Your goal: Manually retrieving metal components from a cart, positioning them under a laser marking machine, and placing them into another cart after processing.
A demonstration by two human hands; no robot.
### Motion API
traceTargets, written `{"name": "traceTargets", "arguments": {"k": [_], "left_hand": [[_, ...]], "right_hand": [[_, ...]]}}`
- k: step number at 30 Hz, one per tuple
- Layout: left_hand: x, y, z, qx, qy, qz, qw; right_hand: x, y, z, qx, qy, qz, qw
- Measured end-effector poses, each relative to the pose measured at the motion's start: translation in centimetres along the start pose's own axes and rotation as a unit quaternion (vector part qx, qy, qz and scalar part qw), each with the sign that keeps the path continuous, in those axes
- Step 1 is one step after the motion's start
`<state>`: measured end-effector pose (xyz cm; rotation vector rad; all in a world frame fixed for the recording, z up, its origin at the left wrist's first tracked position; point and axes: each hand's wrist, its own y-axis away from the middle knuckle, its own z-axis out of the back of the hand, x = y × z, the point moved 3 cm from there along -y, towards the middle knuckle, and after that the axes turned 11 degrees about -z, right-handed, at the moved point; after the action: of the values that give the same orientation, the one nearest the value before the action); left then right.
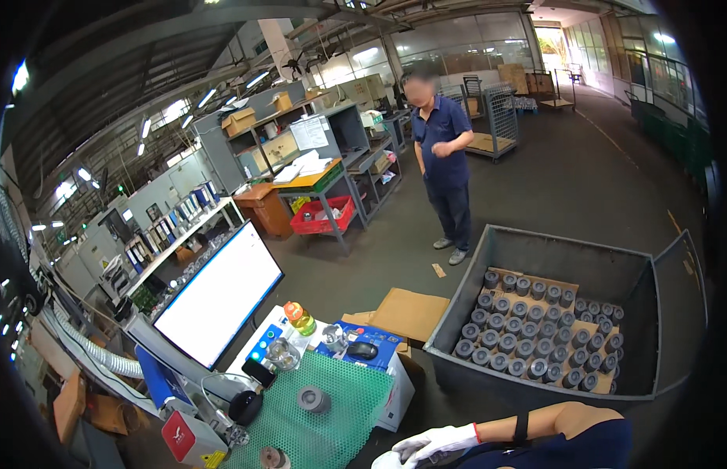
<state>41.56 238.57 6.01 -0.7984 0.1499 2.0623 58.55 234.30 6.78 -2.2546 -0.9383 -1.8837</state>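
At the lower edge my right hand (440, 442), in a white glove, is bent over my left hand (390, 460), also white-gloved. The two touch. The right fingers are curled, and what they hold, if anything, is hidden. Only a small part of the left hand shows, its fingers out of sight. To their left, a dark grey cylindrical part (314, 400) with a ringed top stands on a green mesh mat (355, 383). Another such cylinder (274, 458), browner on top, is cut by the lower edge.
A grey metal bin (535, 393) at right holds rows of similar cylinders on cardboard. A monitor (222, 293), a mouse (362, 350), a bottle (299, 319) and a glass jar (283, 354) crowd the bench. Beyond stands a person (441, 148), near a cardboard sheet (410, 314).
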Motion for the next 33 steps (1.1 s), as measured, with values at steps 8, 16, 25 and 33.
{"name": "traceTargets", "arguments": {"k": [8, 16, 25, 33], "left_hand": [[-4.9, -3.8, -1.5, -0.102, -0.095, -0.084, 0.987], [-5.3, -7.4, -2.7, 0.069, -0.063, 0.003, 0.996], [-5.1, -5.3, 0.1, 0.091, -0.242, 0.259, 0.931], [-5.1, -5.3, -4.7, 0.154, -0.119, 0.151, 0.969]], "right_hand": [[-0.7, 3.7, 4.1, 0.07, -0.082, -0.044, 0.993], [1.6, 5.9, 7.9, 0.057, -0.086, -0.124, 0.987], [8.9, -5.7, 7.1, 0.107, 0.104, -0.037, 0.988], [7.0, 5.9, 20.8, -0.026, -0.005, 0.001, 1.0]]}}
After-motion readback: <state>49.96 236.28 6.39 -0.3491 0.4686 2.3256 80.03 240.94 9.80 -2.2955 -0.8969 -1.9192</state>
